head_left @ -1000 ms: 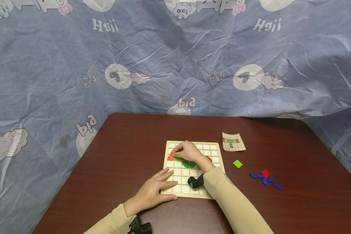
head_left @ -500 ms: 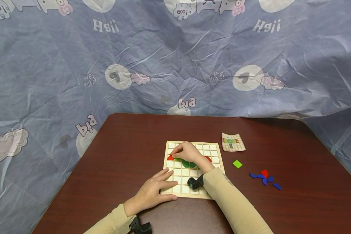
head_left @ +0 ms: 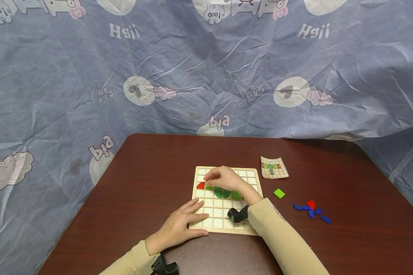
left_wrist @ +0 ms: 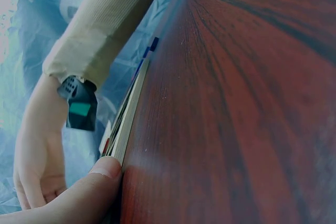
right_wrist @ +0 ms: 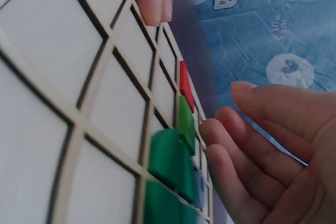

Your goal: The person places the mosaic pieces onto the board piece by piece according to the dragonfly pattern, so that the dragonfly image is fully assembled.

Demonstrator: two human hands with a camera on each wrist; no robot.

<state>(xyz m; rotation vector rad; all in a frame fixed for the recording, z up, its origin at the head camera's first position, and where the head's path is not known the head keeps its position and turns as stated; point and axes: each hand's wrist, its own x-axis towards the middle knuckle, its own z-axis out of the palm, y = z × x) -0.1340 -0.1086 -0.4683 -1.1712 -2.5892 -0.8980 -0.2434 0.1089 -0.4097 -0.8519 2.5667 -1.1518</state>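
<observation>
A wooden grid board (head_left: 218, 212) lies on the table with colored pieces in its cells. My left hand (head_left: 179, 225) rests on the board's near left corner, fingers spread; its thumb (left_wrist: 107, 167) is at the board's edge in the left wrist view. Just over the upper rows hovers my right hand (head_left: 227, 179), fingers loosely bent, holding nothing. Left of its fingertips sits a red rounded piece (head_left: 200, 185) in a cell. Beside that are a light green piece (right_wrist: 185, 119) and dark green rounded pieces (head_left: 222, 193). My right wrist hides part of the board's right side.
Right of the board lie a light green square (head_left: 279, 193), a red piece (head_left: 311, 204) and several blue pieces (head_left: 326, 220). A pattern card (head_left: 274, 168) with a grid picture is behind them. A patterned blue cloth (head_left: 192, 76) hangs beyond the table.
My right hand has let go of the red piece, which lies in its cell, and has shifted slightly right. My left hand has stayed put.
</observation>
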